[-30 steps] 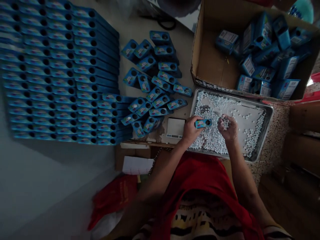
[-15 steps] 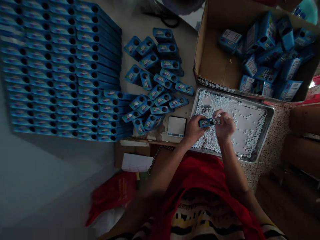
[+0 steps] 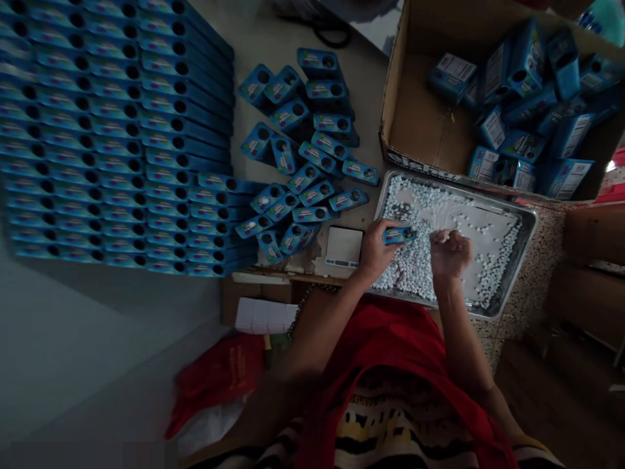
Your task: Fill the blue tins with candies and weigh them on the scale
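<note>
Stacked boxes (image 3: 117, 143) stand at nine o'clock from loose boxes (image 3: 317, 192). The scale (image 3: 344, 245) sits at nine o'clock from the tray (image 3: 513, 270). The left hand (image 3: 377, 253) grips a box (image 3: 396, 235) over white pellets (image 3: 415, 273), hole toward three o'clock. The right hand (image 3: 451, 257), fingers curled, is near that hole; I cannot tell whether it holds pellets. The carton (image 3: 415, 111) lies at one o'clock from the tray.

Toward the far side lies what seems to be a dark pair of scissors (image 3: 319, 30), dimly lit. A turquoise container (image 3: 614, 23) sits far right; brown cartons (image 3: 588, 241) flank speckled flooring (image 3: 532, 251). Near left, white sheets (image 3: 266, 316) adjoin a red bag (image 3: 219, 370).
</note>
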A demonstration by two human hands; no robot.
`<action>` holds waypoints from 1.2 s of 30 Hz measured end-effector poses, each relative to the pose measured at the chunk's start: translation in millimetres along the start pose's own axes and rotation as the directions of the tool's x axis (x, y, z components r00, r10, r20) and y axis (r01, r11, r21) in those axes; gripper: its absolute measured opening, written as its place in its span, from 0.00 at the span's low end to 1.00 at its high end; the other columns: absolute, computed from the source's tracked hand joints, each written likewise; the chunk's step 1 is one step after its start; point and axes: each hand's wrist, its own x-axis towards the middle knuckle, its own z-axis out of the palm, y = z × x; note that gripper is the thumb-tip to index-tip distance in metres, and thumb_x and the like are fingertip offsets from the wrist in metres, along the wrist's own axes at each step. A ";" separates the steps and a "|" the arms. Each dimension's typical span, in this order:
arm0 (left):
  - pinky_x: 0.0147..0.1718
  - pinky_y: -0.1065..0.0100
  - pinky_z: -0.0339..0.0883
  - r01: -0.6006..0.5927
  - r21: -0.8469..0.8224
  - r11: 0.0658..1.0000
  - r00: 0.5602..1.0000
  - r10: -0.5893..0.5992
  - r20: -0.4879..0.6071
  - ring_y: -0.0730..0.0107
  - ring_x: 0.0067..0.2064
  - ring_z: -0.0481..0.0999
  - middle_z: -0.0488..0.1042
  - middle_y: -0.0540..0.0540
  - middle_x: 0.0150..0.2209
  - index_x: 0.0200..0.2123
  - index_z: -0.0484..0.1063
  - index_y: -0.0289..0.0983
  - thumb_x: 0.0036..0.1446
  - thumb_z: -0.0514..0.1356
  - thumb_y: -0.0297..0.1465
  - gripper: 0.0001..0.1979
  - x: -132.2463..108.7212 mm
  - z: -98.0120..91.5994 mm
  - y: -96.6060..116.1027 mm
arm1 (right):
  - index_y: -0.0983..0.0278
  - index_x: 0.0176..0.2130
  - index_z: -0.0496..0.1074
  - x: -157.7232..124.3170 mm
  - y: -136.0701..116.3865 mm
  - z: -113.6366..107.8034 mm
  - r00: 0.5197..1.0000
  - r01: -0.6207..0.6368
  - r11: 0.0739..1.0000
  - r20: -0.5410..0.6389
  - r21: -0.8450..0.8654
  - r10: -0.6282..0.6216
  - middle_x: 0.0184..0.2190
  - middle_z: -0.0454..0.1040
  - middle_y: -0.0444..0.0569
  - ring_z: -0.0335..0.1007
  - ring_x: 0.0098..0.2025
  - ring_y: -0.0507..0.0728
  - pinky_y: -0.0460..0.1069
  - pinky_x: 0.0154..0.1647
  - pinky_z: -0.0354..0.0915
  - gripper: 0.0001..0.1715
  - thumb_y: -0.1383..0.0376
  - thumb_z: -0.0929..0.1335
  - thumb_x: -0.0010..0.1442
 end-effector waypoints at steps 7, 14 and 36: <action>0.55 0.58 0.75 0.181 -0.165 0.970 0.968 -0.145 0.206 0.57 0.51 0.83 0.84 0.44 0.48 0.45 0.80 0.39 0.50 0.76 0.31 0.19 -9.6 -16.1 -3.6 | 0.62 0.54 0.78 -1.9 5.7 -98.3 0.983 0.049 0.309 0.101 -0.950 0.155 0.30 0.78 0.48 0.72 0.34 0.60 0.53 0.43 0.67 0.30 0.43 0.65 0.69; 0.58 0.57 0.76 0.349 -0.371 0.860 0.925 -0.253 0.284 0.56 0.56 0.83 0.84 0.41 0.52 0.45 0.79 0.37 0.44 0.78 0.34 0.24 -5.5 -45.2 2.8 | 0.63 0.70 0.68 -9.6 51.3 -61.5 0.885 0.461 -0.187 0.432 -0.868 0.175 0.68 0.66 0.66 0.68 0.61 0.69 0.60 0.60 0.66 0.34 0.63 0.68 0.67; 0.54 0.58 0.73 0.083 0.016 0.996 0.988 -0.084 0.130 0.56 0.51 0.81 0.83 0.45 0.45 0.43 0.80 0.40 0.49 0.74 0.23 0.17 -22.3 -11.3 -0.5 | 0.60 0.51 0.84 -15.1 -26.0 -8.6 0.816 0.466 0.430 0.564 -0.773 0.130 0.40 0.82 0.50 0.75 0.37 0.56 0.49 0.43 0.68 0.16 0.66 0.73 0.64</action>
